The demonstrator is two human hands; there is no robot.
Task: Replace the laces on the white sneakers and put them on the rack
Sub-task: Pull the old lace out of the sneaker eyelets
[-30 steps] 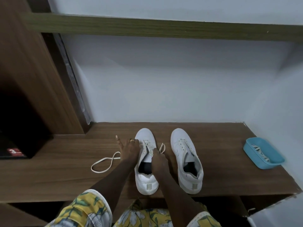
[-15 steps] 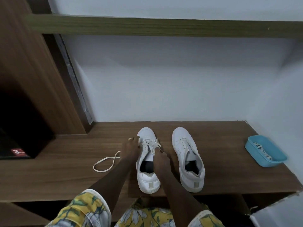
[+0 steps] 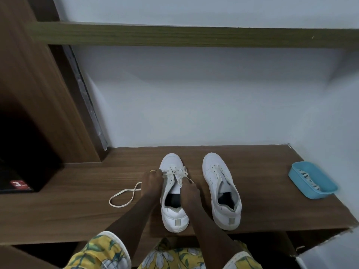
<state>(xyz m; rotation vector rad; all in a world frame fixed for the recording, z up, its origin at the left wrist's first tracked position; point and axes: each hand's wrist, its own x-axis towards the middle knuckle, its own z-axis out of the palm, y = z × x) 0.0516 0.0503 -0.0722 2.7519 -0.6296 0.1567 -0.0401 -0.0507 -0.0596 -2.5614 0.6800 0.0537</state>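
- White low-top leather sneakers are set side by side on the brown wood-grain shelf, toes toward the pale wall, heels near the front edge.
- On the left white sneaker, a cream flat lace is seen threaded across the upper eyelets.
- The left hand, with a thin ring on one finger, is closed on the lace at the shoe's left side, beside the eyelets.
- The right hand is pinched shut on the other end of the lace, at the right of the tongue.
- The loose tail of the lace is laid in a loop on the shelf, to the left of the left hand.
- The right white sneaker is left untouched and unlaced, its eyelets bare.
- A light blue rectangular plastic tray is placed well apart at the right end of the shelf, with pale laces inside.
- Yellow floral sleeves are visible at the lower edge.
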